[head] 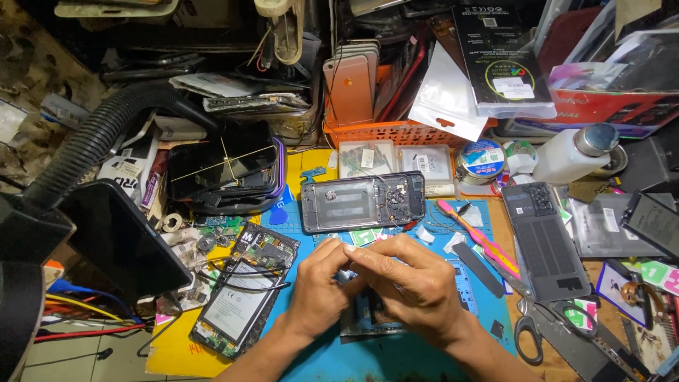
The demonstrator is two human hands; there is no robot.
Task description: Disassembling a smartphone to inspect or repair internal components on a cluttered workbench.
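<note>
Both hands meet over the blue work mat [396, 354]. My left hand [320, 286] and my right hand [414, 279] have their fingertips pinched together on a tiny part near 490,350; the part itself is too small to make out. Beneath the hands lies a dark phone assembly [368, 315], mostly hidden. Just beyond them an opened phone frame [362, 201] lies flat with its inner parts exposed. To the left sits another opened phone with a battery [237, 308].
A pink toothbrush [470, 233], a dark back cover [544, 237] and scissors [527, 325] lie to the right. A stack of screens [226, 166], a black hose [92, 138], an orange basket [396, 131] and a white bottle [576, 152] crowd the back.
</note>
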